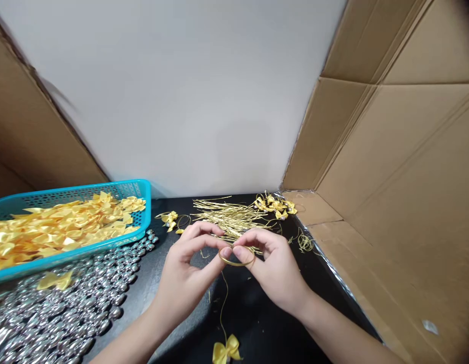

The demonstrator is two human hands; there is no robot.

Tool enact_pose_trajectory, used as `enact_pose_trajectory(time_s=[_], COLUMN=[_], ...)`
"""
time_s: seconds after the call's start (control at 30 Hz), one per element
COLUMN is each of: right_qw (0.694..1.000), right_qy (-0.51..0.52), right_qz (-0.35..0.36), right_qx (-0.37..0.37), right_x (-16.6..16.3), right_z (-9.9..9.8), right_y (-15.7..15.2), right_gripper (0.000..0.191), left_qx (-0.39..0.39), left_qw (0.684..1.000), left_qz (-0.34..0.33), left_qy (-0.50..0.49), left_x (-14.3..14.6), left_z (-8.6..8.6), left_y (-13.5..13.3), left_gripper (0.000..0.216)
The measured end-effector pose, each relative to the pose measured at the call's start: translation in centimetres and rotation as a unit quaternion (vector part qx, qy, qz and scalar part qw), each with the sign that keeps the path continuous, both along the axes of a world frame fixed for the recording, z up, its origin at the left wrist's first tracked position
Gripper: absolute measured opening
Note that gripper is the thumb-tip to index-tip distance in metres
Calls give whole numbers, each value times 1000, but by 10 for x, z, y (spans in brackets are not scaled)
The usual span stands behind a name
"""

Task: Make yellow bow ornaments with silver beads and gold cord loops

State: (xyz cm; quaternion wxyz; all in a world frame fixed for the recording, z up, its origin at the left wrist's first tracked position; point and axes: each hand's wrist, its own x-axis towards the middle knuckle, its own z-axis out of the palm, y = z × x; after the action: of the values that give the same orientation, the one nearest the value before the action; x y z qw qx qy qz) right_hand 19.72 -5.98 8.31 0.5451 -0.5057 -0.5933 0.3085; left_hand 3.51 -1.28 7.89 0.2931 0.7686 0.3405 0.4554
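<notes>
Over the black table, my left hand (194,260) and my right hand (274,265) meet, thumb and fingertips pinched together. Between them they grip a thin gold ring (240,263), its near edge curving below the thumbs. Whether it is metal or cord I cannot tell. A fine gold cord (226,298) runs down from the fingers toward a yellow ribbon bow (226,349) at the bottom edge. Just beyond the fingertips lies a pile of cut gold cords (228,215). The fingers partly hide the ring's far side.
A turquoise basket (146,202) of yellow bows stands left, with many silver beads (93,298) spread before it. A loose bow (55,280) lies on them. Corded bows (275,205) and tangled cord (305,241) lie back right. Cardboard walls (401,167) flank the table.
</notes>
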Motion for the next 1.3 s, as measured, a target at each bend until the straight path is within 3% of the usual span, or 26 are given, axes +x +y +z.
enact_pose_trajectory(time_s=[0.2,0.4,0.6,0.77,0.9,1.0,1.1,1.3], right_qw=[999,999,987,943,924,932,958,971], right_qy=[-29,-48,20,97,104,71,12,-34], right_qz=[-5,-8,36,60,84,91,84,91], right_qx=[19,14,-158,-313,-358,-345,-274,-219], right_x=[2,-1,-3,5,1,-5,-8,-8], right_z=[0,-5,-39,-67,-74,-75,-76,-75], right_y=[0,-6,-27,-45,-55,-62,-69,-75], right_gripper=[6,8,8,11,10,10,9,11], left_qx=[40,7,-59,-208,-253,-258,-264,-272], left_qw=[999,999,989,925,895,885,880,893], left_qz=[22,26,-4,-52,-42,-48,-61,-73], left_qy=[11,29,137,313,365,385,390,351], left_x=[1,1,-17,-36,-35,-29,-25,-24], left_z=[6,2,-28,-46,-46,-46,-49,-52], left_y=[-3,-9,-32,-58,-72,-74,-73,-76], left_gripper=[12,10,6,14,15,12,11,11])
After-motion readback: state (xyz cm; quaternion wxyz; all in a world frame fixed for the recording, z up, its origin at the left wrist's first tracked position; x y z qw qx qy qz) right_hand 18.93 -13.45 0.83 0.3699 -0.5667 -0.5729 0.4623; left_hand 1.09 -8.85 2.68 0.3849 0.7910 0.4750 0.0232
